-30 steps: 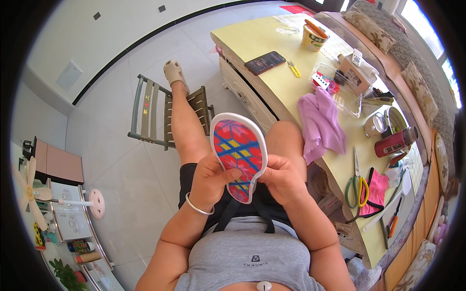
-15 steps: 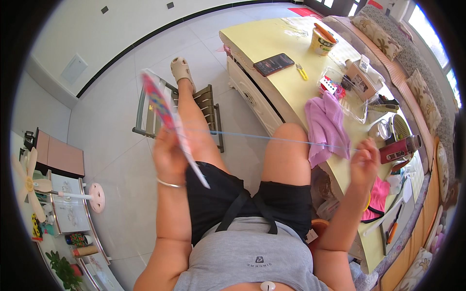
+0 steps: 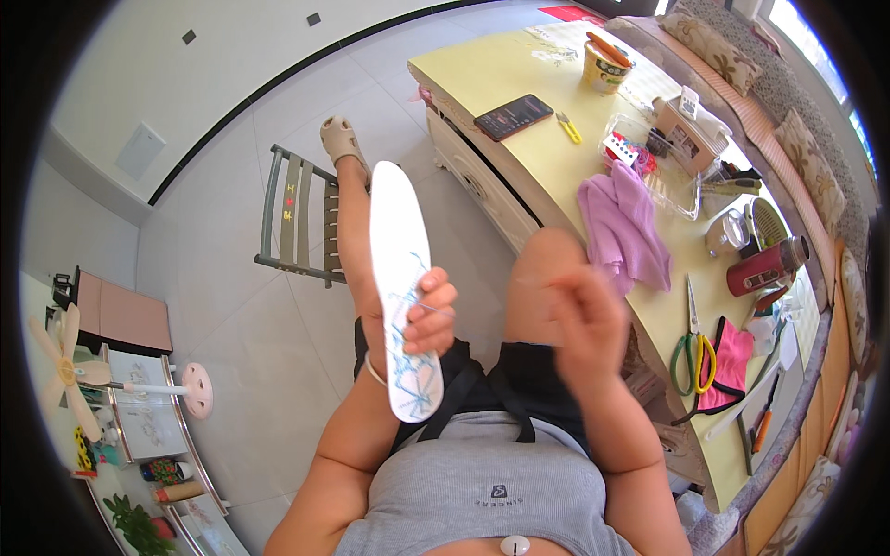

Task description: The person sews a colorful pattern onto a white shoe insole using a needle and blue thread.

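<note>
1 white insole [image 3: 394,232] with blue thread [image 3: 414,380] on it is up over the black shorts [image 3: 528,371], gripped by the left hand [image 3: 430,320], while the right hand [image 3: 593,320] is apart, its fingers too blurry to tell, and this seems like stitching, where the next move needs a steady hold.

Your insole [image 3: 395,236] is long, flat and rounded at both ends, a white face turned toward you. You have it nearly upright, its top tipped a little left, raised in front of your left leg. Blue thread [image 3: 417,380] runs in uneven, crossing lines over its lower half, where your left grip [image 3: 431,315] wraps the right edge.
</note>
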`<action>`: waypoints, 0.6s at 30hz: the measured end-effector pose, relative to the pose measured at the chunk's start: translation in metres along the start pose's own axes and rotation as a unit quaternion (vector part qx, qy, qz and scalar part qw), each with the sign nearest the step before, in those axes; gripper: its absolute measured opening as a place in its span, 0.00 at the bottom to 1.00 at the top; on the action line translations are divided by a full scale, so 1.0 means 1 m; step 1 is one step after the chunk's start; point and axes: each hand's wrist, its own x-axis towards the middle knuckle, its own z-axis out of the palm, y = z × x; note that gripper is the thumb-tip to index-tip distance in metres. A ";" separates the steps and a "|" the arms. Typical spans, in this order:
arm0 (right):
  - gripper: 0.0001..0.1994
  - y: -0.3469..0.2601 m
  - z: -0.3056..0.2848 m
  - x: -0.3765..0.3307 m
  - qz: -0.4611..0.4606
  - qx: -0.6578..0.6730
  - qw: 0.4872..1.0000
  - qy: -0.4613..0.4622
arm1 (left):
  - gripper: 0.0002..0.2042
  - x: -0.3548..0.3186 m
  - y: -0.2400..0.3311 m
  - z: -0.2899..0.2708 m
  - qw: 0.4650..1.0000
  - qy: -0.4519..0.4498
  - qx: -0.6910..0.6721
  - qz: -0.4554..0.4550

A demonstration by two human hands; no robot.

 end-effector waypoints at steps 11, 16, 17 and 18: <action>0.07 -0.018 0.055 -0.005 -0.209 -0.019 0.974 -0.084 | 0.15 -0.007 -0.023 -0.009 0.997 0.053 -0.045 -0.045; 0.07 -0.016 0.055 -0.004 -0.214 -0.021 0.973 -0.084 | 0.15 -0.010 -0.025 -0.007 0.995 0.087 -0.036 -0.029; 0.07 -0.017 0.055 -0.004 -0.215 -0.020 0.973 -0.085 | 0.15 -0.011 -0.025 -0.007 0.995 0.093 -0.023 -0.025; 0.07 -0.017 0.054 -0.004 -0.214 -0.019 0.973 -0.085 | 0.15 -0.010 -0.025 -0.008 0.995 0.086 -0.031 -0.028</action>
